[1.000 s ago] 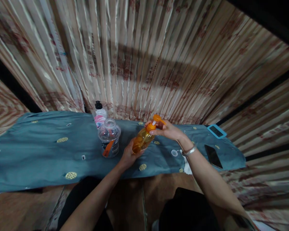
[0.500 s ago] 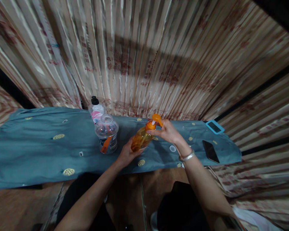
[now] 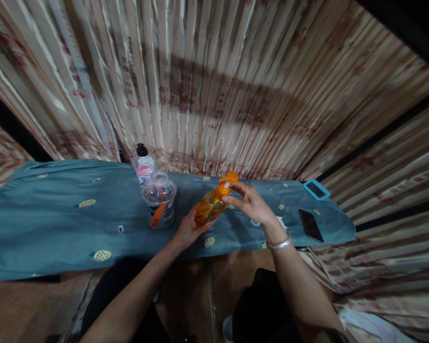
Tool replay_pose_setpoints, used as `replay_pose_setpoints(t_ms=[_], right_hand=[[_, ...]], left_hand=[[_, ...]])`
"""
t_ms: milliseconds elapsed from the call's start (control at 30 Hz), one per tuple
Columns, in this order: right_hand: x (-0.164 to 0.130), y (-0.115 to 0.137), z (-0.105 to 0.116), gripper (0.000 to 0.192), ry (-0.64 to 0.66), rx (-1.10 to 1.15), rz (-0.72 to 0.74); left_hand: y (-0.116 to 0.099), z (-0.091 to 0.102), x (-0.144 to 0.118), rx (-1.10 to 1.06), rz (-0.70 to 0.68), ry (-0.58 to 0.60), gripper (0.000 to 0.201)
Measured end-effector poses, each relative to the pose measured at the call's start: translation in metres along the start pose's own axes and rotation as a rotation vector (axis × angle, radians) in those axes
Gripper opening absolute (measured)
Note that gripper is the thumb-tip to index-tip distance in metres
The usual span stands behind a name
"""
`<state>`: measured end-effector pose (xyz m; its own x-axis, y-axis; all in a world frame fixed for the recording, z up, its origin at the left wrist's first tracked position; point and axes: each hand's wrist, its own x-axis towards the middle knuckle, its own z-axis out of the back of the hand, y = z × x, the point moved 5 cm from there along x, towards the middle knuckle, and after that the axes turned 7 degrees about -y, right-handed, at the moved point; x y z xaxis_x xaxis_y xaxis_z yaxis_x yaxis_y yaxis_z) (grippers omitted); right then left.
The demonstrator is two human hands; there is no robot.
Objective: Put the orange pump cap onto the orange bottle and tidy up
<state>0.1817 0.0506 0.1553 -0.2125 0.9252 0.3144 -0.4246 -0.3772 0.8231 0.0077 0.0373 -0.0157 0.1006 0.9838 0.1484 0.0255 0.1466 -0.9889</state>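
Tilted to the right above the cloth, an amber pump bottle (image 3: 209, 208) with an orange pump head (image 3: 229, 178) is held in front of me. My left hand (image 3: 192, 226) is wrapped round the lower part of its body. At the orange collar, my right hand (image 3: 252, 202) has its thumb on the near side and its fingers on the far side, partly hidden. Left of it, a clear plastic container (image 3: 159, 200) with an orange patch stands on the cloth. A bottle with a black cap (image 3: 145, 164) and pink label stands behind that container.
A teal pineapple-print cloth (image 3: 64, 224) covers the narrow table. Toward the right end lie a black phone (image 3: 311, 225) and a blue-framed device (image 3: 316, 189). A pleated patterned curtain (image 3: 207, 95) hangs close behind the table.
The pump head has turned, its spout swinging from the right to the left. My right hand's fingers have shifted around the collar. My left hand stays on the bottle.
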Motion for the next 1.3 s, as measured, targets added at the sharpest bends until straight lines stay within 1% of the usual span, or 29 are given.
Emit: replay_pose_setpoints(t_ms=[67,100,133,200,267,300,333,433,467,500,533,600,633,667,700,767,800,833,867,900,933,1000,1033,1067,1167,1200,1233,1267,1300], right_hand=[[-0.004,0.002,0.003,0.049,-0.165,-0.131,0.003],[-0.006,0.003,0.003,0.049,-0.214,-0.172,0.000],[-0.007,0.003,0.001,0.051,-0.216,-0.173,-0.005],[-0.008,0.001,-0.006,0.058,-0.105,-0.033,-0.038],[-0.007,-0.002,-0.012,0.057,0.012,0.155,-0.073],[-0.006,-0.003,-0.013,0.056,0.016,0.200,-0.084],[-0.005,-0.004,-0.012,0.057,-0.030,0.185,-0.093],[-0.004,-0.003,-0.003,0.068,-0.251,-0.056,-0.098],[-0.004,-0.003,-0.002,0.071,-0.273,-0.107,-0.095],[-0.004,-0.002,-0.002,0.072,-0.243,-0.108,-0.088],[-0.004,-0.002,-0.005,0.070,-0.170,-0.058,-0.079],[-0.005,-0.003,-0.011,0.060,-0.009,0.103,-0.066],[-0.005,-0.004,-0.013,0.054,0.028,0.159,-0.065],[-0.005,-0.005,-0.013,0.050,0.011,0.169,-0.070],[-0.005,-0.005,-0.012,0.049,-0.061,0.127,-0.071],[-0.007,-0.004,-0.007,0.050,-0.271,-0.044,-0.060],[-0.009,-0.003,-0.005,0.052,-0.347,-0.121,-0.058],[-0.010,-0.003,-0.004,0.055,-0.383,-0.163,-0.062],[-0.009,-0.004,-0.005,0.059,-0.368,-0.154,-0.069],[-0.009,-0.005,-0.007,0.063,-0.305,-0.094,-0.081],[-0.008,-0.007,-0.011,0.066,-0.216,-0.001,-0.096],[-0.007,-0.007,-0.017,0.063,-0.058,0.180,-0.100],[-0.007,-0.007,-0.018,0.059,-0.043,0.214,-0.094],[-0.007,-0.006,-0.017,0.056,-0.090,0.192,-0.089],[-0.012,0.000,-0.009,0.058,-0.360,-0.041,-0.062],[-0.013,0.001,-0.008,0.061,-0.401,-0.091,-0.062],[-0.014,0.002,-0.008,0.065,-0.391,-0.096,-0.064],[-0.013,0.001,-0.009,0.069,-0.342,-0.053,-0.065],[-0.012,-0.001,-0.011,0.072,-0.262,0.020,-0.072]], left_hand=[[-0.001,0.001,0.000,0.025,0.004,-0.007,0.076],[-0.001,0.001,-0.001,0.028,0.009,-0.010,0.075],[-0.001,0.001,-0.001,0.026,0.015,-0.011,0.075],[0.000,0.000,-0.001,0.020,0.018,-0.011,0.075],[0.000,0.000,0.000,0.030,0.014,-0.003,0.075],[0.001,0.000,0.000,0.036,0.012,-0.003,0.076],[0.002,0.000,0.000,0.038,0.012,-0.001,0.076],[0.004,0.000,0.000,0.029,0.011,0.004,0.077],[0.004,0.000,0.000,0.026,0.011,0.004,0.076],[0.004,0.000,0.000,0.028,0.014,0.008,0.076],[0.003,0.000,0.000,0.029,0.019,0.012,0.076],[0.003,0.000,0.000,0.035,0.027,0.017,0.077],[0.002,0.000,0.000,0.039,0.029,0.017,0.077],[0.002,0.000,0.000,0.043,0.031,0.013,0.077],[0.002,0.000,0.000,0.044,0.034,0.010,0.078],[0.002,0.000,0.000,0.036,0.044,0.008,0.079],[0.002,0.000,0.000,0.026,0.047,0.007,0.079],[0.002,0.000,0.000,0.016,0.047,0.003,0.080],[0.001,0.000,0.000,0.011,0.045,0.001,0.079],[0.001,0.001,0.000,0.011,0.039,0.001,0.079],[0.000,0.001,0.000,0.016,0.031,0.004,0.077],[-0.001,0.001,0.000,0.031,0.015,0.015,0.075],[-0.001,0.001,0.000,0.036,0.009,0.018,0.074],[0.000,0.001,0.000,0.034,0.006,0.019,0.074],[0.006,0.001,0.000,0.010,0.011,0.009,0.079],[0.007,0.001,0.000,0.006,0.015,0.006,0.080],[0.009,0.001,0.000,0.007,0.019,0.004,0.081],[0.009,0.001,-0.001,0.010,0.020,0.001,0.082],[0.009,0.001,-0.001,0.019,0.020,0.002,0.081]])
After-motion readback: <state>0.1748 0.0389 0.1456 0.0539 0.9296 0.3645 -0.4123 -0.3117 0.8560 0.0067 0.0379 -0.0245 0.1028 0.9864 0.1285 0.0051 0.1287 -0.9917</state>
